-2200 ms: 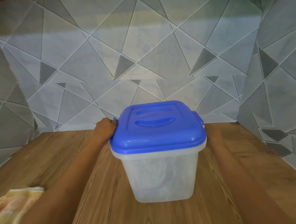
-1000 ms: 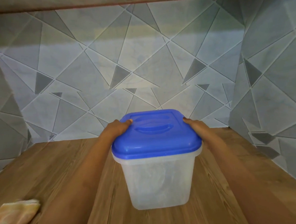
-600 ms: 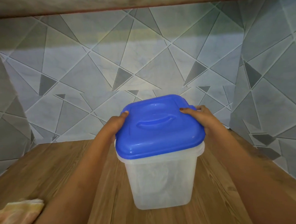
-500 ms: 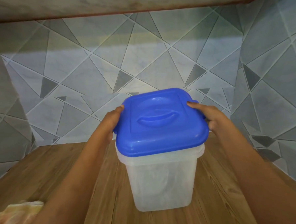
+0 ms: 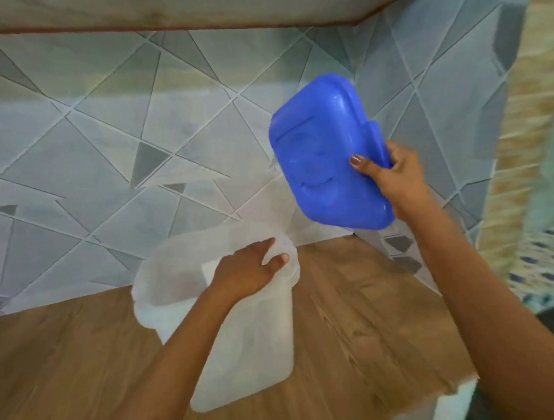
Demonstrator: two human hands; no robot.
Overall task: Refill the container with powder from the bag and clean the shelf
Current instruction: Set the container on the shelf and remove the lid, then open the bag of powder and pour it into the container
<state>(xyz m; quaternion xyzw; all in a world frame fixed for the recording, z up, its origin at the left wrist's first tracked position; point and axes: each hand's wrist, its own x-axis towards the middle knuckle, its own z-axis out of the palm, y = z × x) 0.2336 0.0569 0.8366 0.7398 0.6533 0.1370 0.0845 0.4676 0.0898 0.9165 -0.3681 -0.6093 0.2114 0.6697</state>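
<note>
A translucent white container (image 5: pixel 256 333) stands uncovered on the wooden shelf (image 5: pixel 365 327). My left hand (image 5: pixel 250 270) rests on its rim at the far right corner, fingers curled over the edge. My right hand (image 5: pixel 392 175) holds the blue lid (image 5: pixel 324 152) up in the air to the right of the container, tilted with its top face towards me. The frame is blurred by motion. No powder bag is in view.
Grey triangle-patterned tiles (image 5: pixel 107 173) cover the back and right walls of the shelf. An upper shelf board (image 5: pixel 194 8) runs overhead. The shelf's right front edge (image 5: pixel 461 383) is ragged, with a blurred patterned area beyond it.
The blue lid has come off the container and moved up and right in my right hand. My left hand shifted onto the container's rim. The view swung right; the cloth left the frame.
</note>
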